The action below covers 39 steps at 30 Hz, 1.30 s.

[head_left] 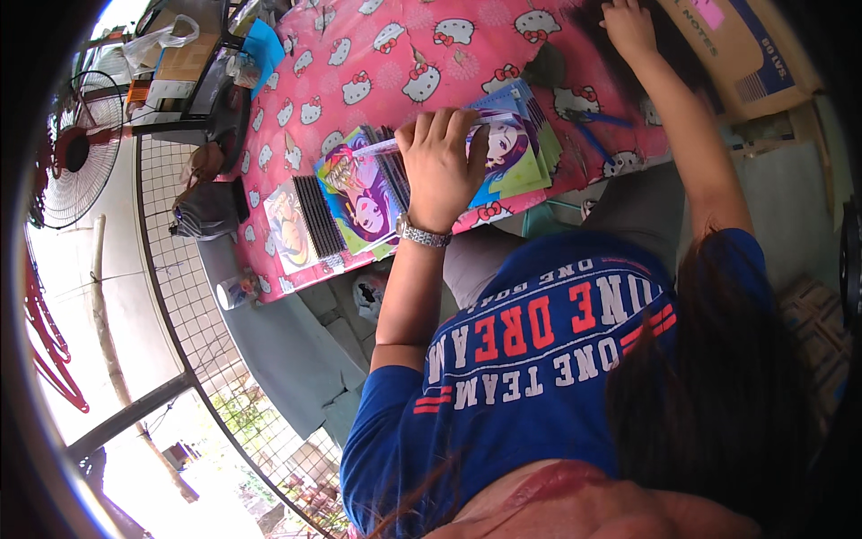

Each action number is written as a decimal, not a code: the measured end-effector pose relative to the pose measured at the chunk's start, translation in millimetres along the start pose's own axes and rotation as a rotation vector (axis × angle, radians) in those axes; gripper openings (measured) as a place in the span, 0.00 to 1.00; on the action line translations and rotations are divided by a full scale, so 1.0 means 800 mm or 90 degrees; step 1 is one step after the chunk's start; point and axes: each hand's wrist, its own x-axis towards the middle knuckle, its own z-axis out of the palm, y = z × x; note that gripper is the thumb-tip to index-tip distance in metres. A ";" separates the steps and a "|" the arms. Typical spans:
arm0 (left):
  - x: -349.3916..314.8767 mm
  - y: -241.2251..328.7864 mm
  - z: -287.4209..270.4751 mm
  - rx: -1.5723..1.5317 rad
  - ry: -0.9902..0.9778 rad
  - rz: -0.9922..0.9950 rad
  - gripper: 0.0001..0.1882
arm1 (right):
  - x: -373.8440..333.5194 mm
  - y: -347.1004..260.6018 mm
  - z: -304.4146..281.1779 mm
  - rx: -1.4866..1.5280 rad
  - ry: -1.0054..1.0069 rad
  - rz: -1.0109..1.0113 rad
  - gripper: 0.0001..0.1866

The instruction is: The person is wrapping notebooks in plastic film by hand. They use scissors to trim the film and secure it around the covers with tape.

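Observation:
My left hand [442,166], a metal watch at its wrist, lies over a row of overlapping notebooks. Its fingers bend round the edge of a notebook [508,148] with a cartoon figure on its purple and blue cover. To its left, more notebooks [364,207] fan out with dark spiral bindings and bright drawn covers. My right arm stretches far forward. At the upper edge, my right hand [628,31] has its fingers curled down over a dark surface [620,67] beside a cardboard box [750,45]; anything between them is hidden.
A pink tablecloth [377,85] printed with white cat faces covers the table. Blue scissors [594,126] lie right of the notebooks, near a dark flat piece [544,67]. A fan [81,144] stands at the far left, by a cluttered stand [184,67]. Wire mesh [180,260] runs alongside.

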 end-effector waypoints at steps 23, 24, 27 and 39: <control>0.020 -0.016 0.009 -0.024 -0.001 0.032 0.06 | -0.082 -0.106 -0.233 0.945 -0.110 -0.332 0.13; 0.020 -0.016 0.009 -0.030 0.001 0.032 0.06 | -0.082 -0.108 -0.234 0.934 -0.092 -0.328 0.13; 0.018 -0.016 0.009 -0.044 0.013 0.027 0.06 | -0.085 -0.112 -0.236 0.889 -0.045 -0.310 0.12; 0.020 -0.010 0.005 -0.041 0.015 0.011 0.08 | -0.109 -0.123 -0.244 0.937 -0.059 -0.228 0.10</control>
